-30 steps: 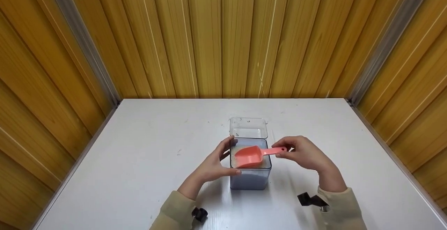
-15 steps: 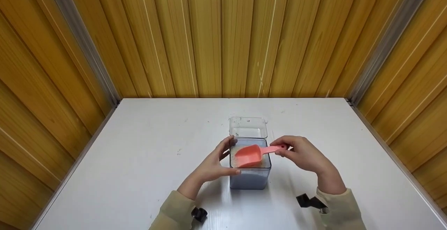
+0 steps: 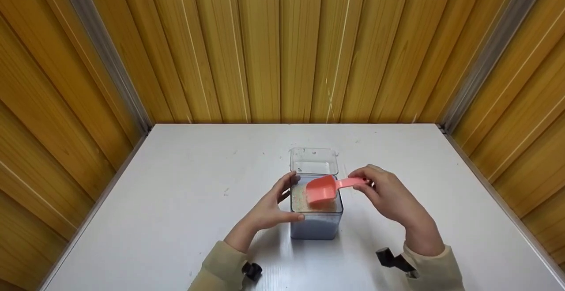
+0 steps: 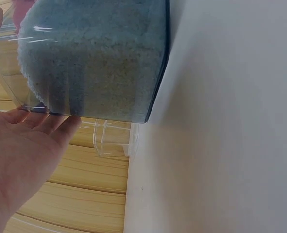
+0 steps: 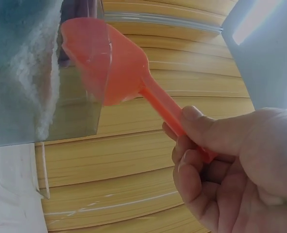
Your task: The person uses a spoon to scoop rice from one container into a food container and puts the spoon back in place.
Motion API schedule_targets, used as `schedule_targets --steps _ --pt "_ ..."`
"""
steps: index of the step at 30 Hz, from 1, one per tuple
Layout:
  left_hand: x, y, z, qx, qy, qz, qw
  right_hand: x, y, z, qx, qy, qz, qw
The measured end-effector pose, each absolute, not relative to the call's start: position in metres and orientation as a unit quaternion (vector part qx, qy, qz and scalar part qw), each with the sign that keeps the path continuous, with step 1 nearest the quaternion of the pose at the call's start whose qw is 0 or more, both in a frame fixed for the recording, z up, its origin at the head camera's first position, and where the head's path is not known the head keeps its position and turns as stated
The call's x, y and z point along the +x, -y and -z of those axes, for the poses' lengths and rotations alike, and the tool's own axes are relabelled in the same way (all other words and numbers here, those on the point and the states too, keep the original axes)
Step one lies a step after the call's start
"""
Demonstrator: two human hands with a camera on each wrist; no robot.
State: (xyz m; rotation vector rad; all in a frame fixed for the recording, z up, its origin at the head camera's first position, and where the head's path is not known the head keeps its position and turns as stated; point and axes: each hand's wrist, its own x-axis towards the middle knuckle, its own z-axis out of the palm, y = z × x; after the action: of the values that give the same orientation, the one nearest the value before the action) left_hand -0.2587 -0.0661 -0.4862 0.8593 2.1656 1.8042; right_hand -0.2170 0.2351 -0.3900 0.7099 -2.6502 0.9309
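A clear bluish plastic container (image 3: 315,228) stands upright on the table, its top uncovered. Pale fine grains (image 3: 300,199) fill much of it; the left wrist view shows the grain mass (image 4: 94,63) through the wall. My left hand (image 3: 270,209) holds the container from the left, thumb at the front and fingers at the far side. My right hand (image 3: 388,196) pinches the handle of a pink scoop (image 3: 321,190) between thumb and fingers. The scoop's bowl is tilted at the container's opening, partly behind its wall in the right wrist view. Whether the bowl carries grains is unclear.
Right behind the container lies a clear, lid-like plastic piece (image 3: 314,160). The white table (image 3: 198,185) bears a few small specks. Wood-patterned panels (image 3: 265,48) rise at the back and both sides.
The scoop has lifted slightly and shifted right, baring more of the grains at the left. My right hand moved with it. The left hand and the container stay in place.
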Motion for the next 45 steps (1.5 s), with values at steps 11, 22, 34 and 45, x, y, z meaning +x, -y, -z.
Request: schedule_targets --steps 11,22,34,45 --pt "-0.259 0.066 0.487 0.289 -0.736 -0.605 0.094 -0.195 -0.227 0.378 0.254 0.913 -0.256 0.193" --pt "-0.259 0.066 0.488 0.288 -0.731 -0.611 0.092 -0.194 -0.217 0.358 0.233 0.94 -0.186 0.168" --pt "-0.259 0.066 0.488 0.285 -0.732 -0.611 0.097 -0.196 -0.197 0.346 0.284 0.938 -0.081 0.18" --pt "-0.259 0.066 0.485 0.281 -0.736 -0.608 0.095 -0.205 -0.196 0.359 0.273 0.944 -0.118 0.147"
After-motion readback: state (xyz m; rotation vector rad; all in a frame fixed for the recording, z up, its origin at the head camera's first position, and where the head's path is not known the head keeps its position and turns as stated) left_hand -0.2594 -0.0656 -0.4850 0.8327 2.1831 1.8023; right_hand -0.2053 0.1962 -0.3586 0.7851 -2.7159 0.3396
